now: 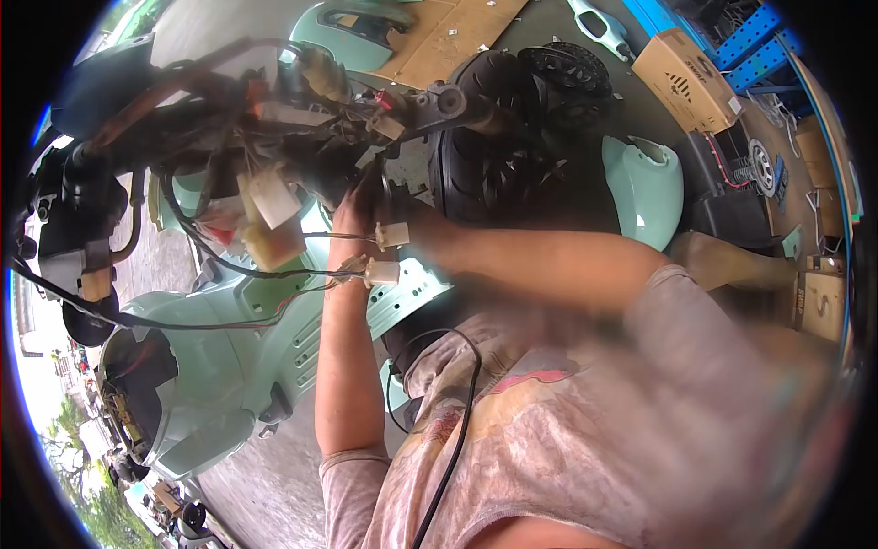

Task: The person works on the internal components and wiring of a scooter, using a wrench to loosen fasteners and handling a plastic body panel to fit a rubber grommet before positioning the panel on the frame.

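Observation:
Both my arms reach into the front of a partly stripped mint-green scooter (215, 339), below its bare handlebar assembly (448, 102). My left hand (358, 203) is up among dark parts there, its fingers mostly hidden. Close beside it, my right hand (422, 229) is in shadow and smeared, so what it touches is not visible. Across my left forearm hang wires ending in a white connector (392, 235) and a second pale connector (381, 273). To their left dangle a white plug (269, 198) and a blurred yellowish part (274, 243) on the loose wiring harness.
Past the handlebar lies a black tire (485, 137). A mint-green body panel (643, 188) stands to the right, near a cardboard box (688, 84) and blue shelving (757, 46). Another green panel (340, 37) rests by flat cardboard (448, 41). A black cable (473, 384) hangs before my shirt.

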Tool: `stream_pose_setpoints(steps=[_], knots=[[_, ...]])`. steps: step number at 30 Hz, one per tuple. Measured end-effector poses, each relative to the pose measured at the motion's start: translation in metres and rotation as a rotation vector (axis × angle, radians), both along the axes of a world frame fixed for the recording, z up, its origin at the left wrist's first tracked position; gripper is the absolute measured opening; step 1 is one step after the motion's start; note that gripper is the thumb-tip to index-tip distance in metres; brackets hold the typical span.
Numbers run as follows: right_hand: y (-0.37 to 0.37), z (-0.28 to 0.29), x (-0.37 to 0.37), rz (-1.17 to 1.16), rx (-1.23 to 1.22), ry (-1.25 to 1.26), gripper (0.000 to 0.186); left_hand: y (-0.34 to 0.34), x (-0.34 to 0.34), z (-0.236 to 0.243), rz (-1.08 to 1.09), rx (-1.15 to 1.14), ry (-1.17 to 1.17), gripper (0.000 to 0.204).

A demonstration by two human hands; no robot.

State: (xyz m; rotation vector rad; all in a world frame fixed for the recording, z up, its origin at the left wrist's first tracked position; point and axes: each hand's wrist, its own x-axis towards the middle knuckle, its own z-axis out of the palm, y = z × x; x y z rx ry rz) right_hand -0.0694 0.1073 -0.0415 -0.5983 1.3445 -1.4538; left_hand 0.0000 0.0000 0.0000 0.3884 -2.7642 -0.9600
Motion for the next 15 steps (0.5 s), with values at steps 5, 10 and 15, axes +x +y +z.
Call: stream_pose_setpoints(steps=[5, 10, 15], knots=[[-0.036, -0.046, 0.011, -0.212, -0.290, 0.601, 0.023, 0.006, -0.005, 0.000, -0.088, -0.196, 0.218, 0.052], [-0.066, -0.074, 0.013, -0.332, -0.565, 0.492, 0.019, 0.005, -0.012, 0.015, -0.046, -0.182, 0.021, 0.045], [-0.081, -0.076, 0.044, -0.429, -0.211, 0.429, 0.032, 0.005, -0.018, 0.041, 0.033, -0.112, -0.208, 0.038]])
